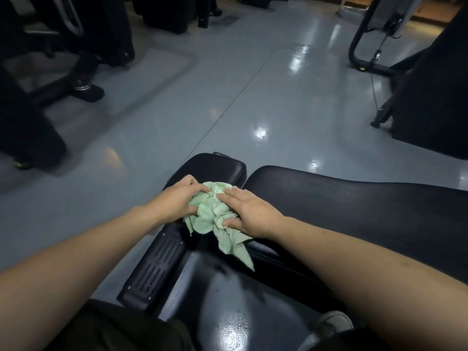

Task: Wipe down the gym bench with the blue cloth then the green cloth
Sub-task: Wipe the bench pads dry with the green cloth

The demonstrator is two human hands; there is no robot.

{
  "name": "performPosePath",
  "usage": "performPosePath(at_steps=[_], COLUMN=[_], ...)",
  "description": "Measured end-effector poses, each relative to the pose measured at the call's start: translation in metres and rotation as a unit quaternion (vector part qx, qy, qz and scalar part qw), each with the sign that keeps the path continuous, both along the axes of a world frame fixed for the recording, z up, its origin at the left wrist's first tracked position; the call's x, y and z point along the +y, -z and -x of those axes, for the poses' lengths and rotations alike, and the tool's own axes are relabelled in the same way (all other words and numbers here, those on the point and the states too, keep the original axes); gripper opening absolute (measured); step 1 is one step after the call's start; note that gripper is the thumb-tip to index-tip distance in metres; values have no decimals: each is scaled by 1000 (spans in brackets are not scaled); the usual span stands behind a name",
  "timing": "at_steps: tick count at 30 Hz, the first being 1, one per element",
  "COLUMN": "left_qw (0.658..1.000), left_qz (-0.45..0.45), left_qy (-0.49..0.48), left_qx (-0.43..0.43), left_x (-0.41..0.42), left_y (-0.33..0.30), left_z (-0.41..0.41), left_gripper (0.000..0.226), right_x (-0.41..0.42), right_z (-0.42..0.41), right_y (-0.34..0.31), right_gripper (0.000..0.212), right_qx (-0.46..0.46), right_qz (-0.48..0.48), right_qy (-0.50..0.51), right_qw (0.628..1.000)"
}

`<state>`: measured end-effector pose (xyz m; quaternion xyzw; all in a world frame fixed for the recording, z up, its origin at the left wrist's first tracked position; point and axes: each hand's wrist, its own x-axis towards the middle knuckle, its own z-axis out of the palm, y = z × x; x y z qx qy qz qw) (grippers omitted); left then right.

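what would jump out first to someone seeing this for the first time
A crumpled pale green cloth sits mid-frame on the small black padded seat of the gym bench. The left hand grips it while the right hand presses on it. Behind lies a glossy grey floor with bright light reflections.

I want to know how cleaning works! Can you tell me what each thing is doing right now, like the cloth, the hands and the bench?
green cloth: bunched up, lying on the bench, one corner hanging off the edge.
left hand: fingers curled into the cloth, gripping it.
right hand: fingers straight, pressing on the cloth.
gym bench: black pads, under the cloth.
floor: shiny, reflecting lights.
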<state>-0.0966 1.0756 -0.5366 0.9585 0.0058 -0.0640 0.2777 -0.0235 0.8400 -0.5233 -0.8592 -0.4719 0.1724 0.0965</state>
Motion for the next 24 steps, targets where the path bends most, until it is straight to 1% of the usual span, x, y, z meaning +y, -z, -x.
performPosePath(at_steps=[4, 9, 12, 14, 15, 17, 19, 21, 24], left_qw=[1000, 999, 998, 995, 995, 998, 995, 991, 991], left_qz=[11, 14, 40, 61, 51, -12, -86, -125, -129], left_qy=[-19, 5, -34, -70, -75, -59, -31, -20, -19], left_qx=[1, 31, -19, -47, -42, -3, 29, 43, 42], left_x=[21, 38, 22, 1, -10, -32, -46, -50, -46], left_y=[5, 3, -9, -14, -14, -7, 6, 17, 23], left_z=[6, 10, 8, 3, 1, 1, 2, 3, 3], left_gripper=[53, 62, 60, 64, 71, 87, 96, 96, 94], right_x=[24, 30, 14, -6, -17, -42, -66, -84, -94], right_z=[0, -3, -9, -14, -17, -23, -24, -22, -15], right_y=[3, 1, -10, -16, -18, -19, -19, -17, -15], right_gripper=[82, 89, 87, 82, 80, 80, 88, 91, 87], right_qx=[-14, -30, -18, -33, -44, -65, -71, -72, -78], right_qz=[29, 57, 49, 41, 37, 42, 57, 67, 70], right_qy=[-17, -42, -34, -18, -6, 22, 46, 54, 44], right_qw=[999, 997, 998, 998, 998, 997, 995, 994, 994])
